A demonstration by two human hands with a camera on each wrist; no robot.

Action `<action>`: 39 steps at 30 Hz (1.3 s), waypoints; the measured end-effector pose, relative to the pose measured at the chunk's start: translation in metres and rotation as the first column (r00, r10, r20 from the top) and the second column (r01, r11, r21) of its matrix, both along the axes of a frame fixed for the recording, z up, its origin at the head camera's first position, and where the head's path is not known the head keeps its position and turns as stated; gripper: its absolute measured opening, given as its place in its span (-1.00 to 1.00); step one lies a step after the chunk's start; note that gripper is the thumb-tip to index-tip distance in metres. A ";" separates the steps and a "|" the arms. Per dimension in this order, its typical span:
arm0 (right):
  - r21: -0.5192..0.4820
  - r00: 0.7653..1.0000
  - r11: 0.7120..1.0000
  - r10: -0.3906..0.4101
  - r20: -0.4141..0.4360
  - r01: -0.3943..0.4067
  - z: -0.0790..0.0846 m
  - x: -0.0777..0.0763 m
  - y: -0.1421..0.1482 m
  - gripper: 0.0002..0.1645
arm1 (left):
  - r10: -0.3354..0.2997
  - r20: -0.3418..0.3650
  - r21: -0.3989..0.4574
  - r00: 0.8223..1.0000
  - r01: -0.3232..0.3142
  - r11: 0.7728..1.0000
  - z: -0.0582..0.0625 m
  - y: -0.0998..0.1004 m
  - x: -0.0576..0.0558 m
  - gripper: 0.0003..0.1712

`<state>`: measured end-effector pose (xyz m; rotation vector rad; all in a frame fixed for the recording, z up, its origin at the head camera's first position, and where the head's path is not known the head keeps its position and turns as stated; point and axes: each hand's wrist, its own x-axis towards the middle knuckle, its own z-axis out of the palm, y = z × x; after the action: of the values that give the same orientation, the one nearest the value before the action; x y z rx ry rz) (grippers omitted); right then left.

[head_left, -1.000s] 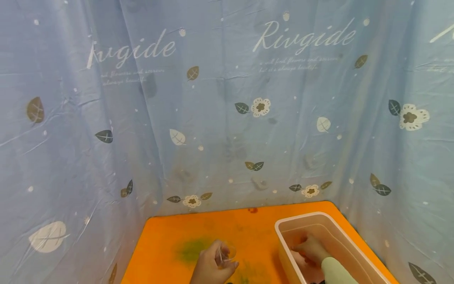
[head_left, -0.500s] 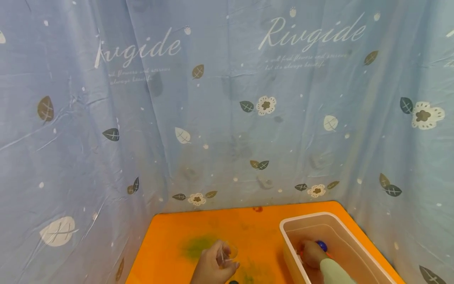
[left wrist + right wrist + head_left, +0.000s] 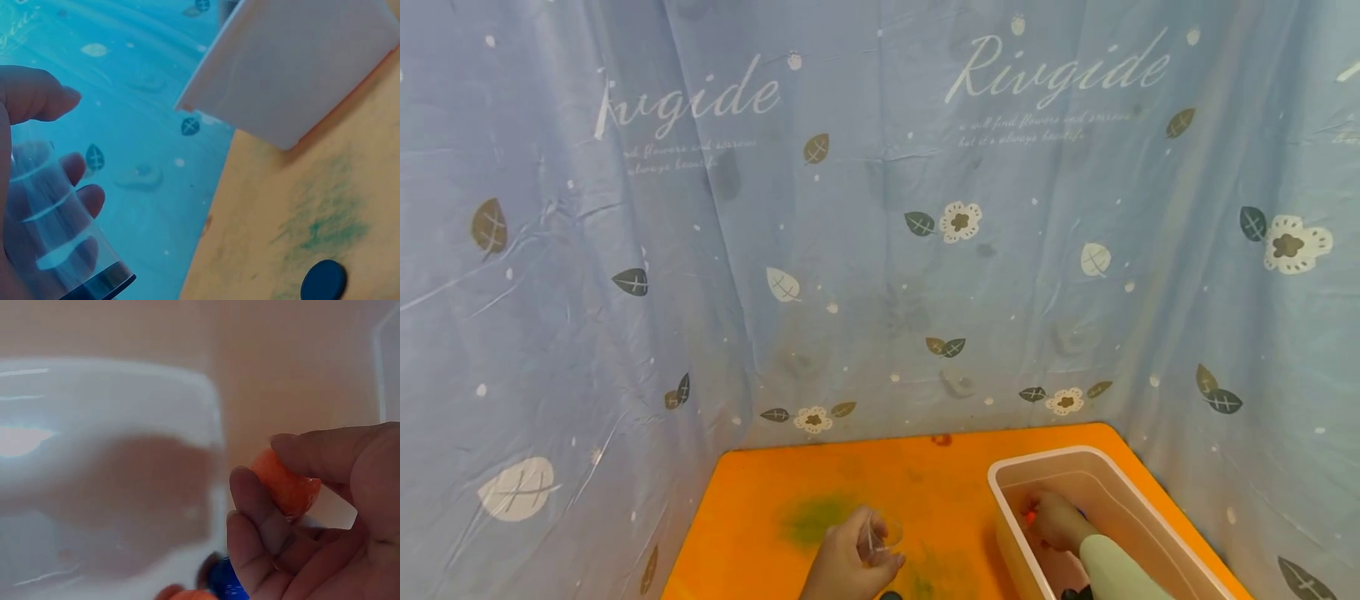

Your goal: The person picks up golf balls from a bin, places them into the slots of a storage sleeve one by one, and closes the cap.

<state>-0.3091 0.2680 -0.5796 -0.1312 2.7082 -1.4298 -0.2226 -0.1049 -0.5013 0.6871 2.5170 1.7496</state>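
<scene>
My left hand (image 3: pixel 848 560) holds a clear plastic cup (image 3: pixel 59 219) with a dark band at one end, fingers and thumb curved around it over the table's near part. Inside the pale bin (image 3: pixel 1078 452) on the right, my right hand (image 3: pixel 1060 523) pinches a shiny orange ball (image 3: pixel 284 484) between thumb and fingers. Below that hand, in the right wrist view, lie a blue ball (image 3: pixel 226 580) and a second orange ball (image 3: pixel 190 595), both partly hidden. A dark round disc (image 3: pixel 324 281) rests on the table near the left hand.
The orange table (image 3: pixel 880 467) carries green smudges. Tall bin walls surround the right hand and forearm. A blue patterned curtain (image 3: pixel 850 250) hangs behind the table and along both sides.
My right hand reached deeper into the bin beside the blue ball, then shifted back and leftward, now pinching an orange ball. The left hand has kept its hold on the cup.
</scene>
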 end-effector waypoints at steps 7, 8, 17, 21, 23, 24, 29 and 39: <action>0.106 1.000 0.994 0.013 -0.014 -0.012 0.019 0.001 -0.002 -0.75 | 0.011 0.055 -0.012 0.998 -0.010 1.000 -0.002 -0.001 0.003 -0.69; 0.109 1.000 0.994 0.017 -0.026 -0.014 0.021 0.003 -0.003 -0.77 | 0.015 0.057 -0.017 0.998 -0.014 1.000 -0.003 -0.001 0.004 -0.69; -0.133 0.986 0.978 -0.165 -0.028 0.160 0.071 0.013 -0.016 -0.67 | 0.037 0.095 -0.059 0.995 -0.032 0.998 -0.001 -0.001 0.007 -0.70; -0.258 0.988 0.957 -0.148 -0.035 0.134 0.102 0.019 -0.024 -0.63 | 0.037 0.095 -0.063 0.995 -0.031 0.998 0.000 0.001 0.006 -0.70; -0.318 0.991 0.941 -0.130 -0.032 0.114 0.117 0.025 -0.029 -0.57 | 0.037 0.091 -0.068 0.995 -0.030 0.997 0.000 0.001 0.006 -0.69; -0.350 0.992 0.931 -0.118 -0.032 0.100 0.124 0.029 -0.032 -0.54 | 0.034 0.089 -0.069 0.995 -0.028 0.997 0.000 0.001 0.005 -0.69; -0.464 0.993 0.886 -0.069 -0.097 0.016 0.153 0.047 -0.056 -0.52 | 0.023 0.109 -0.047 0.994 -0.018 0.999 -0.001 0.002 0.006 -0.71; -0.525 0.970 0.827 0.097 -0.221 -0.202 0.171 0.080 -0.109 -0.62 | 0.027 0.067 -0.058 0.997 -0.024 0.998 0.001 0.005 0.004 -0.71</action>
<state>-0.2292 0.1594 -0.4086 -0.5223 2.2535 -2.1879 -0.2182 -0.0994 -0.4999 0.5852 2.5306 1.6715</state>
